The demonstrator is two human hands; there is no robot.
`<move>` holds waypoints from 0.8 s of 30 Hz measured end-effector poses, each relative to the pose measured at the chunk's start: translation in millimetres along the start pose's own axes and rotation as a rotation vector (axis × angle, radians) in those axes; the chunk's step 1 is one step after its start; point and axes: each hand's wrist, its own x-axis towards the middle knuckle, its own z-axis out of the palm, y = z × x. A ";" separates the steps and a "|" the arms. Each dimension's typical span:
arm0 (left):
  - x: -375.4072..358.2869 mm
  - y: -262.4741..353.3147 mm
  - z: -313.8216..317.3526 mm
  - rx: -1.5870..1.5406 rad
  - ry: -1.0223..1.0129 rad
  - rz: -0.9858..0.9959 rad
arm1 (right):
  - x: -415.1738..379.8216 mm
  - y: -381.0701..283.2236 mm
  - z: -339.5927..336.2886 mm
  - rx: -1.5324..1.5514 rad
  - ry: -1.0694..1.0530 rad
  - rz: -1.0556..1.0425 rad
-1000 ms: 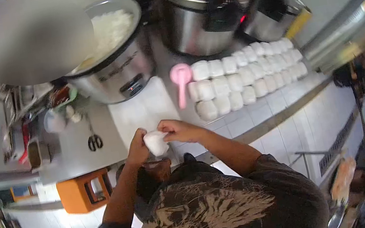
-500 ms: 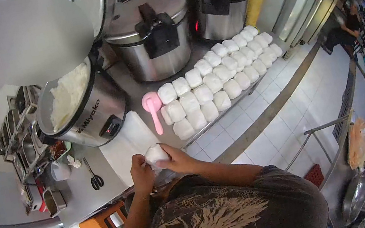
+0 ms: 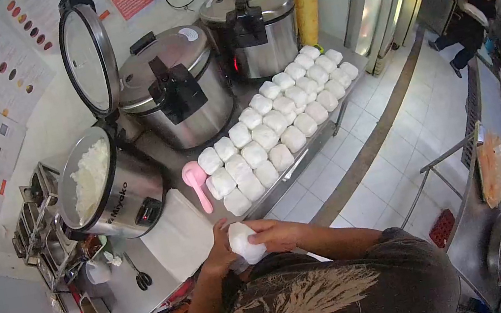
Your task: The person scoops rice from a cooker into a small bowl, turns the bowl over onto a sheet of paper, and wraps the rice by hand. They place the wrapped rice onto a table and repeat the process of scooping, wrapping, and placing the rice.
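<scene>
Close in front of my body, a white, rounded paper-wrapped rice packet (image 3: 245, 243) is held between both hands. My right hand (image 3: 276, 234) is closed around its right side, with the thumb on top. My left hand (image 3: 219, 253) grips its left edge, and some of those fingers are hidden behind the wrapping. Just beyond, rows of similar white packets (image 3: 254, 154) cover the right part of the steel counter. A pink rice scoop (image 3: 195, 178) lies against the near left end of the rows. White paper sheets (image 3: 178, 233) lie stacked to the left of my hands.
An uncovered rice cooker (image 3: 136, 202) full of white rice (image 3: 92, 178) stands at left. Two lidded cookers (image 3: 176, 96) (image 3: 267, 39) stand behind. Scissors (image 3: 140, 275), a white cup (image 3: 97, 272) and metal containers (image 3: 50, 238) are at left. A person (image 3: 470, 17) is at far right.
My view has swung, bringing more of the wall and the whole raised cooker lid into sight. The packet stays in both hands, which have shifted and turned it slightly.
</scene>
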 end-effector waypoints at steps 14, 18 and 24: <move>25.2 -36.1 20.3 0.008 -0.036 -0.289 | -33.5 8.0 -74.8 -0.869 0.628 -0.033; 46.7 -26.0 3.4 -0.016 -0.065 -0.415 | -44.3 -27.7 -82.2 -0.668 1.059 -0.021; 52.0 -33.1 -56.2 -0.103 0.086 -0.277 | -70.8 -136.6 -153.8 -0.573 1.508 -0.528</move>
